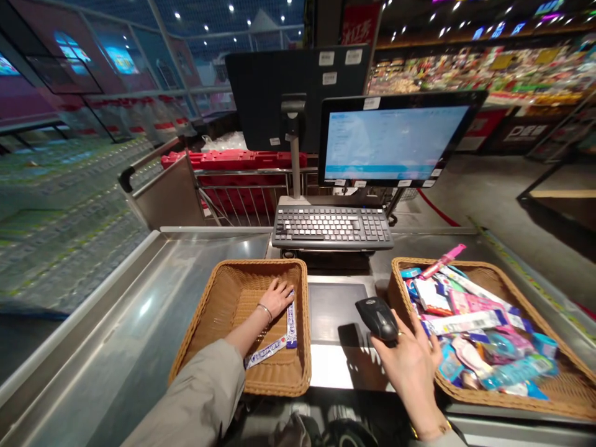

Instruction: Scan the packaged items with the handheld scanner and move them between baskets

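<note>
My left hand (275, 299) reaches into the left wicker basket (200, 329). Its fingers are spread, with the fingertips beside the upper end of a long purple-and-white wrapped packet (291, 326) along the basket's right side. A second packet of the same look (266, 352) lies slanted below it, partly behind my sleeve. Over the counter between two baskets, my right hand (412, 360) is closed around a black handheld barcode scanner (378, 318). To its right stands another wicker basket (575, 388), holding many small colourful packaged goods (484, 323).
A keyboard (333, 225) sits behind the baskets, below a lit monitor (395, 139). A second screen (265, 93) faces away. The steel counter (135, 316) extends left, with a metal cart (246, 192) behind it. Stacked bottle packs (69, 217) stand at far left.
</note>
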Available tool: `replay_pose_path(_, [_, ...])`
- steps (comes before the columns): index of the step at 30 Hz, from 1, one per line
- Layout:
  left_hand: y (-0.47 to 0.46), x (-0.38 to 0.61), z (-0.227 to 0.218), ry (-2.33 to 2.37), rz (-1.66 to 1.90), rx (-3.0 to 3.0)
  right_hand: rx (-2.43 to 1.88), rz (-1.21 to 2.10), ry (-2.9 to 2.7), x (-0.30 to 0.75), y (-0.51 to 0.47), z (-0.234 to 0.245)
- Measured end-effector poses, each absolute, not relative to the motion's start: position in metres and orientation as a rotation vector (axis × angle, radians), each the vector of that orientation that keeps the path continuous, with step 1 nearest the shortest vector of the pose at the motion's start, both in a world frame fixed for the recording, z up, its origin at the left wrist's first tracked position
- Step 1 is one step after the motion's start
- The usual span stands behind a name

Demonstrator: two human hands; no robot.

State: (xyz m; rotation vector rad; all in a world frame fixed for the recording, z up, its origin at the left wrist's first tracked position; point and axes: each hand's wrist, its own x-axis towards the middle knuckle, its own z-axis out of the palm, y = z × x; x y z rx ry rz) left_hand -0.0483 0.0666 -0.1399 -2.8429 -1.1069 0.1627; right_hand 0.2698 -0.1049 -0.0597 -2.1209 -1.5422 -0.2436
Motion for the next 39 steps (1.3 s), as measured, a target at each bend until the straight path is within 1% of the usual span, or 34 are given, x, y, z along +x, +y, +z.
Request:
replay_pose_path(7, [0.065,-0.053,-0.132,-1.149,0.192,-2.896,-2.140,-0.207,-1.541,0.269,-0.101,-0.058])
replay_pose_path(11, [0.062,-0.066,-0.122,-1.263,0.249,-2.918,-2.135,-0.193,-1.570,0.267,-0.099,-0.057])
replay_pose_path(18, [0.054,-0.106,-0.105,-1.673,0.475,-2.807,-2.050,-0.192,-1.594,0.262,-0.095,-0.057])
replay_pose_path(22, [0.048,-0.126,-0.106,-1.912,0.625,-2.717,-2.039,-0.195,-1.594,0.259,-0.094,-0.055])
replay_pose_path(26, [0.043,-0.134,-0.110,-2.120,0.680,-2.598,-2.038,-0.185,-1.610,0.260,-0.095,-0.054])
replay_pose_path(30, [0.037,-0.130,-0.113,-2.222,0.542,-2.469,-2.028,-0.188,-1.618,0.265,-0.097,-0.058])
replay_pose_path(34, [0.030,-0.117,-0.120,-2.109,0.310,-2.492,-2.039,-0.179,-1.619,0.266,-0.098,-0.059])
replay_pose_path(39, [0.023,-0.111,-0.135,-1.975,0.243,-2.550,-2.044,-0.169,-1.604,0.267,-0.098,-0.056])
